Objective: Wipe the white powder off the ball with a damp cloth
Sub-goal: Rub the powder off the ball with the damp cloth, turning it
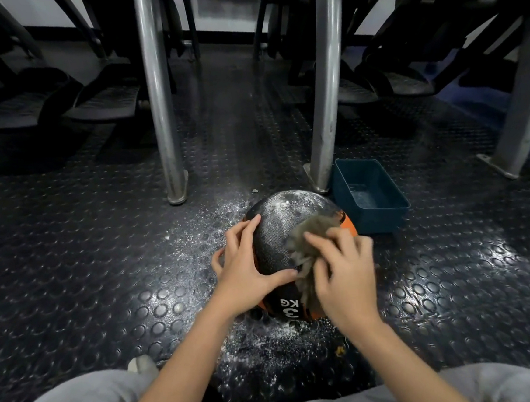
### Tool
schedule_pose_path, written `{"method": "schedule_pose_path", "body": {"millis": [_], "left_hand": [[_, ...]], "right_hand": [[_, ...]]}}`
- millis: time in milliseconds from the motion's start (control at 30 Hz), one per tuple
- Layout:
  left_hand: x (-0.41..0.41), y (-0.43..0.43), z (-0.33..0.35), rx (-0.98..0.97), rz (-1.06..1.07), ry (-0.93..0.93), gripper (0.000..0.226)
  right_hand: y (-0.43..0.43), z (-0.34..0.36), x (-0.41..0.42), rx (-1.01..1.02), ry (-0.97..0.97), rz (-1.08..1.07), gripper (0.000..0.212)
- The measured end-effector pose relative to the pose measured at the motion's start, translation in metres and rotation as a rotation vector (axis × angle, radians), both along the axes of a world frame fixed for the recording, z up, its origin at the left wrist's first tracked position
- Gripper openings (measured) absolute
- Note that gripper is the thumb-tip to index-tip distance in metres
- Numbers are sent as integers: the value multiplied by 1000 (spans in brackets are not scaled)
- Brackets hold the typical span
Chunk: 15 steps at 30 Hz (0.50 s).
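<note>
Wiping looks under way: ball (278,231) sits on the floor (104,277) dead ahead, between both hands. Left hand (246,265) is splayed flat on its left flank, steadying it and gripping nothing. Right hand (345,273), blurred, has its fingers bunched on the grey cloth (310,229) at upper right. White powder (286,202) lies on the far crown beyond the cloth, so the next stroke probably goes away from the body. Blue tub (370,189) is just past the ball, to the right.

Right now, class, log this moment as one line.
step: wiping | left hand: steadies ball | right hand: grips cloth on ball | powder: on ball's top
</note>
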<state>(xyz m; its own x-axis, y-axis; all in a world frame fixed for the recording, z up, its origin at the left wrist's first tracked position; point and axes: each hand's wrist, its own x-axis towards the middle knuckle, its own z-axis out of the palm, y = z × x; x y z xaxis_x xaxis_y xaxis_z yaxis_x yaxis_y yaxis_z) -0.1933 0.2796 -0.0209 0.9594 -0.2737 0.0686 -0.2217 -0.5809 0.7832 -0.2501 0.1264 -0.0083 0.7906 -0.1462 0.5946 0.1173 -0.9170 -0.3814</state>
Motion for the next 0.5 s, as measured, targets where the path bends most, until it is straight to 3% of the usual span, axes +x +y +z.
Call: {"method": "schedule_pose_path", "body": {"millis": [100,300,400,500], "left_hand": [[1,0,1,-7,-3,-11,115],[-1,-4,1,-14,0,13,106],[-2,-4,0,-5,0,-15,106],[-1,-1,1,13,5,-9,107]], "right_hand": [[-10,1,4,-110,-9,103,35],[-47,9,23,424,127,-162,34],[-32,2,16,289,59,-213,34],[-8,-1,5,132,8,-106,32]]}}
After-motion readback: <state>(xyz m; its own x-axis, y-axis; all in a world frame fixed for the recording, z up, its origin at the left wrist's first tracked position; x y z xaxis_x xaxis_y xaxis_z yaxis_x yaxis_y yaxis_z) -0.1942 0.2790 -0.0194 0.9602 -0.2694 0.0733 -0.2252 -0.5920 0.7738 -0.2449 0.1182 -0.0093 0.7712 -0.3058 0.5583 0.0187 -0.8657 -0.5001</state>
